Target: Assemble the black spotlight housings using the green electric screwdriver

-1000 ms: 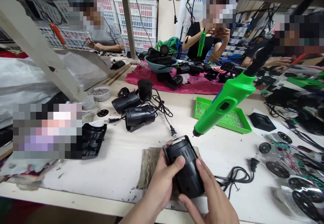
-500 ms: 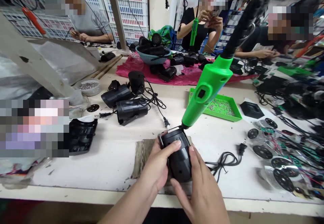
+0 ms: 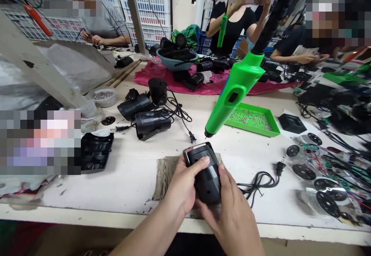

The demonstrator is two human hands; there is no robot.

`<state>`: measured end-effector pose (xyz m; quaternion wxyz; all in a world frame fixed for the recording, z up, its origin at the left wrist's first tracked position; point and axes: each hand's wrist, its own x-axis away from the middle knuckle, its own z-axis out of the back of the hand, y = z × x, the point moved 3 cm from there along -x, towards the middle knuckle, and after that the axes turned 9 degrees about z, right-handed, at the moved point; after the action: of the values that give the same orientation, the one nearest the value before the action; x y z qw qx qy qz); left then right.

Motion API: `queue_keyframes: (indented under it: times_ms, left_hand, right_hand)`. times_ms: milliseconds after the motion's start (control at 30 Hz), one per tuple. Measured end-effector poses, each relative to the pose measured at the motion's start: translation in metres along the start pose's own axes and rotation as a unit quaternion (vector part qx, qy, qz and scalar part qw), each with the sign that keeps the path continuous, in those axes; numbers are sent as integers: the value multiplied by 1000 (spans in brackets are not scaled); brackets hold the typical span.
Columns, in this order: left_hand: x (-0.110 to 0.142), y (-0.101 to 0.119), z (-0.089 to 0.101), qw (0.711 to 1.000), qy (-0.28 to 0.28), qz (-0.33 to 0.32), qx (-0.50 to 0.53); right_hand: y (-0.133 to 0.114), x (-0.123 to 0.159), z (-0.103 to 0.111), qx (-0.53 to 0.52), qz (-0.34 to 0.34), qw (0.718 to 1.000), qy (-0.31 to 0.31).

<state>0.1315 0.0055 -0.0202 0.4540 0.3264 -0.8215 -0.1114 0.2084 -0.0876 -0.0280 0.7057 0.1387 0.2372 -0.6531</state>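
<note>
A black plastic lamp housing [image 3: 206, 178] with a bracket at its far end is held between both hands over a worn cloth pad [image 3: 164, 173]. My left hand [image 3: 185, 178] wraps its left side, thumb lying on top. Against the right side presses my right hand [image 3: 232, 198], its thumb near the housing's front end. A green electric screwdriver [image 3: 232, 94] hangs above the far end, its bit apart from the housing, and neither hand touches it. A black power cord [image 3: 261, 180] lies right of my right hand.
Black lamps with cords [image 3: 153, 122] lie left of centre, beside a half shell [image 3: 97, 151]. A green tray [image 3: 255, 121] and a clear tub [image 3: 103, 95] hold screws. Wired parts [image 3: 327, 186] crowd the right. A basket [image 3: 176, 63] stands farther back; several people sit opposite.
The green screwdriver has risen from the far end of the lamp housing, where its tip was touching. Both hands keep their hold, nearly in place. A co-worker opposite has raised their hands.
</note>
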Motion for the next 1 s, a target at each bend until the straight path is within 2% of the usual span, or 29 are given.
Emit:
queue_keyframes:
  times_ms: [200,333,433,533,600,667,800,933,1000]
  left_hand:
    - [-2,-2,2,998,-2,-39,-51]
    - [-2,-5,4,997,-11,-45,-59]
    - [1,-3,5,997,-33,-44,-53]
    - [4,-2,8,995,-64,-47,-61]
    - [5,-3,11,994,-67,-52,-66]
    - [5,-7,14,995,-62,-49,-64]
    - [10,-22,16,994,-73,-26,-70]
    - [17,-27,14,989,-70,-55,-120]
    - [19,-27,9,981,-96,-65,-156]
  right_hand:
    - [14,9,6,-76,16,996,-49]
    - [26,12,9,-167,-48,982,-75]
    - [33,13,4,-270,-131,946,-120]
    - [35,14,-1,-372,-206,892,-153]
    - [35,13,-2,-421,-240,863,-144]
    - [34,13,0,-448,-263,846,-117]
    - [34,14,4,-450,-267,850,-66]
    - [43,14,10,-456,-212,859,-91]
    - [53,11,17,-467,-195,858,-83]
